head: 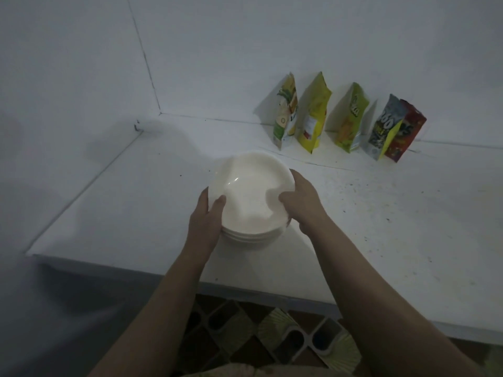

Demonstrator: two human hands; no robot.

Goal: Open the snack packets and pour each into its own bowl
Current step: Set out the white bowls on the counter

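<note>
Bowls [251, 195] sit stacked on the bench [381, 227], packets [348, 118] standing beyond them by the wall. I've got both hands, left [205, 220] and right [302, 201], gripping the top bowl's rim, thumbs inside. Probably hard, slick, breakable: I'd lift by opposite rims.

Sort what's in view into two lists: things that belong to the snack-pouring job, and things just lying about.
Belongs to the job:
- stack of white bowls, gripped at the top bowl's rim by the left hand and right hand
- five snack packets standing against the wall, none opened as far as I can tell

Just lying about:
- dark specks on the white counter
- patterned floor below
</note>
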